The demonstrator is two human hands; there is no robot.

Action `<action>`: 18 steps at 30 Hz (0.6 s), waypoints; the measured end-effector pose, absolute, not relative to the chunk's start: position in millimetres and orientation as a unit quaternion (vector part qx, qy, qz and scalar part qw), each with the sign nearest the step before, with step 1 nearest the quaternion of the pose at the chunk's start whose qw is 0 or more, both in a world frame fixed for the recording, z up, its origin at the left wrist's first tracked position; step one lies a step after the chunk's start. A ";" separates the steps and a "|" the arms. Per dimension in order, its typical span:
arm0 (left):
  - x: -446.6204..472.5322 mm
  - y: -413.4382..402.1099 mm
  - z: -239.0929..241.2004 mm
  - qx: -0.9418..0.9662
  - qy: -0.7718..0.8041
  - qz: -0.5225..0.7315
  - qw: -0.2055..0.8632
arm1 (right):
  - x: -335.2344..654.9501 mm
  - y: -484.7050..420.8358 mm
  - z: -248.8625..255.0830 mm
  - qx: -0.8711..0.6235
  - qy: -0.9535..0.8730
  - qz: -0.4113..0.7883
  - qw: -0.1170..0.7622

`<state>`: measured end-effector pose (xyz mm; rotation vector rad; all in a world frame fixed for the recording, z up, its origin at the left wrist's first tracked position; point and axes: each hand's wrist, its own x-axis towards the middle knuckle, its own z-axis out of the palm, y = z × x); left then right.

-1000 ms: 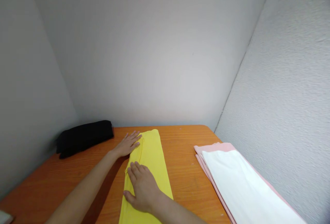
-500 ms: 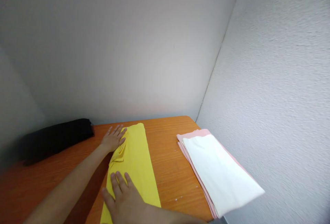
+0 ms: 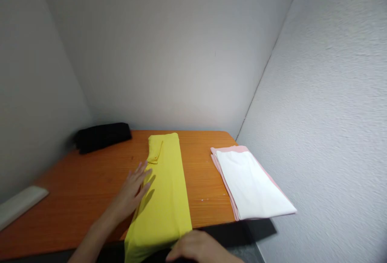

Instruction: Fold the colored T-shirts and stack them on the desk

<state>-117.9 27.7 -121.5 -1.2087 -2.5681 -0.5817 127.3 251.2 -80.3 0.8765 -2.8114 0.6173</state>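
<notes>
A yellow shirt (image 3: 169,182) lies folded into a long strip on the wooden table, with a sleeve (image 3: 155,150) turned in near its far end. Its near end hangs over the table's front edge. My left hand (image 3: 134,186) is over the strip's left edge, palm down, fingers stretched out, casting a shadow on the cloth. At the near right corner of the shirt, my right hand (image 3: 198,247) is closed with curled fingers on the hanging hem; its fingertips are partly hidden.
On the right of the table (image 3: 201,174) lies a folded white cloth (image 3: 254,186) over a pink cloth (image 3: 238,149), a corner jutting past the edge. A black folded bundle (image 3: 104,137) rests at the back left. A white object (image 3: 24,204) sits at the left edge. Walls enclose the table.
My left hand has come nearer along the shirt's left edge, and the sleeve there lies flatter. My right hand has moved from flat on the cloth to its near end and closed. The view has shifted.
</notes>
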 end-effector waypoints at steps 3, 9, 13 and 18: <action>-54.6 -25.2 -129.8 -0.478 -0.851 -0.152 0.154 | 133.9 280.8 -88.8 0.207 -0.956 0.175 0.112; -7.7 -51.0 -143.5 -0.555 -0.802 -0.030 0.217 | 123.9 293.8 -134.3 0.235 -0.949 -0.003 0.208; -19.5 -48.2 -158.0 -0.569 -0.778 -0.042 0.265 | 108.3 283.8 -154.2 0.262 -0.929 -0.033 0.258; -31.6 -55.1 -166.4 -0.577 -0.764 -0.072 0.280 | 104.3 284.6 -156.6 0.267 -0.921 -0.050 0.278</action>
